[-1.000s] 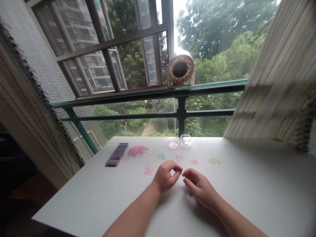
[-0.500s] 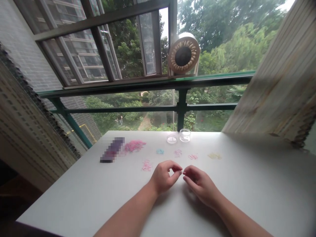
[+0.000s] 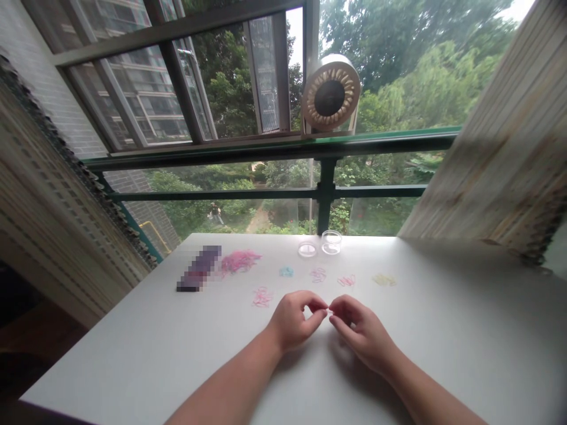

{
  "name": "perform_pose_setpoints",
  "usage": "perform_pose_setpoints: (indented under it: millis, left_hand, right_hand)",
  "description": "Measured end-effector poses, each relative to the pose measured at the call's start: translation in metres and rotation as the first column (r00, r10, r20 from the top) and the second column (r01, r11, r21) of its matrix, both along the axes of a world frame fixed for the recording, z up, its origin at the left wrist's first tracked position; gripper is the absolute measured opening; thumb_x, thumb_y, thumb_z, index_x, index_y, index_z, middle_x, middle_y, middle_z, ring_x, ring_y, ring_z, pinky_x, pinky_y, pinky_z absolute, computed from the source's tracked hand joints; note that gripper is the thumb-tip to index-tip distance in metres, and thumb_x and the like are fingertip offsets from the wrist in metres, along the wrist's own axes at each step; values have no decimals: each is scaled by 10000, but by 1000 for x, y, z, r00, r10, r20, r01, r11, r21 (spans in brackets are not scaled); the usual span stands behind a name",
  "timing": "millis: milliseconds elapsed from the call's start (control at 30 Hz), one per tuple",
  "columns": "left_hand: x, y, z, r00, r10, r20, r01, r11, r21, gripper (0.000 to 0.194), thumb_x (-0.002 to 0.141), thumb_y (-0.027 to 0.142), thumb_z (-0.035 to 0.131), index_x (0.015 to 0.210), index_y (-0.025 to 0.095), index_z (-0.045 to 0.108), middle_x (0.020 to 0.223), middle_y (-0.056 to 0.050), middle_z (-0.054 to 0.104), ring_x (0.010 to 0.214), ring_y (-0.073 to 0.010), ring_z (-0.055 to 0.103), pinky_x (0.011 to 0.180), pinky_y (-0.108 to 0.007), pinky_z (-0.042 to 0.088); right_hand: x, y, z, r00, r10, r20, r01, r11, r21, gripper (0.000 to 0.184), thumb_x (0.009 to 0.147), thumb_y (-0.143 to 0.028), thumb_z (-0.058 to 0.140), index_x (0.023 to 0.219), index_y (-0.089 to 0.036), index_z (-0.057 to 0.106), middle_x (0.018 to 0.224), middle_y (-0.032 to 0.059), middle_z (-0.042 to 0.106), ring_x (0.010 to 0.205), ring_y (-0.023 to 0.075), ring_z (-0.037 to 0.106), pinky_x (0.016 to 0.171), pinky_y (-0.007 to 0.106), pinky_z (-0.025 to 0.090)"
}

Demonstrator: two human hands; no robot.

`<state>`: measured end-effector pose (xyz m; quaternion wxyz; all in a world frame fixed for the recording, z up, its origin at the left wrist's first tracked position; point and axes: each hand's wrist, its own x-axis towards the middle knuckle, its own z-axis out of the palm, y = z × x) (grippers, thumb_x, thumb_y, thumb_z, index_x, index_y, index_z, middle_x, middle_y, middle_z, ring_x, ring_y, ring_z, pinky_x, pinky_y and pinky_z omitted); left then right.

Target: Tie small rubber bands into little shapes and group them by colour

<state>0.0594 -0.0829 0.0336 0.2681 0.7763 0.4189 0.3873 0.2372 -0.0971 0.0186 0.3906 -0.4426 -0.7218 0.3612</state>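
Observation:
My left hand [image 3: 295,320] is closed in a pinch, thumb and forefinger together. My right hand [image 3: 361,330] faces it, its fingertips curled in and almost touching those of the left. Something tiny and pale seems to lie between the fingertips, too small to name. Just beyond the hands are small piles of thin coloured loops: a pink pile [image 3: 262,297] left of my left hand, a blue pile [image 3: 286,271], a purple pile [image 3: 318,275], a red-pink pile [image 3: 346,280] and a yellow pile [image 3: 384,279].
A larger heap of pink and purple loops [image 3: 240,261] lies by a blurred dark strip [image 3: 199,268] on the white table [image 3: 155,348]. A clear round jar [image 3: 332,243] and a round lid [image 3: 307,249] stand near the back edge. A fan [image 3: 331,95] sits on the window ledge beyond.
Both hands keep almost the same place, fingertips close together. The right fingertips have shifted slightly. The view has tilted a little; the piles lie as before.

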Motion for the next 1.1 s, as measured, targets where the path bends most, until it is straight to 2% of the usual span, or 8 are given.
perform_pose_setpoints:
  millis: [300, 667, 1100]
  left_hand:
    - [0, 0, 0, 1000, 14, -15, -14, 1000, 6, 88, 751, 213, 596, 802, 206, 668, 756, -7, 694, 698, -128, 618, 620, -241, 437]
    - [-1, 1, 0, 1000, 2, -18, -2, 1000, -27, 94, 751, 233, 605, 807, 193, 670, 763, -17, 694, 703, -131, 615, 628, -242, 433]
    - [-3, 1, -1, 1000, 5, -14, -6, 999, -41, 83, 764, 231, 594, 796, 194, 661, 747, 3, 680, 700, -115, 599, 606, -232, 405]
  right_hand:
    - [1, 1, 1, 999, -18, 30, 18, 1000, 6, 150, 854, -292, 483, 790, -179, 557, 707, 17, 572, 650, 148, 509, 618, 275, 411]
    - [2, 0, 4, 1000, -31, 2, 31, 999, 9, 132, 854, -269, 490, 781, -176, 550, 689, 10, 539, 634, 138, 479, 607, 267, 397]
    - [4, 3, -2, 1000, -20, -12, 19, 999, -29, 100, 838, -249, 507, 789, -175, 554, 694, 11, 552, 619, 134, 481, 589, 266, 388]
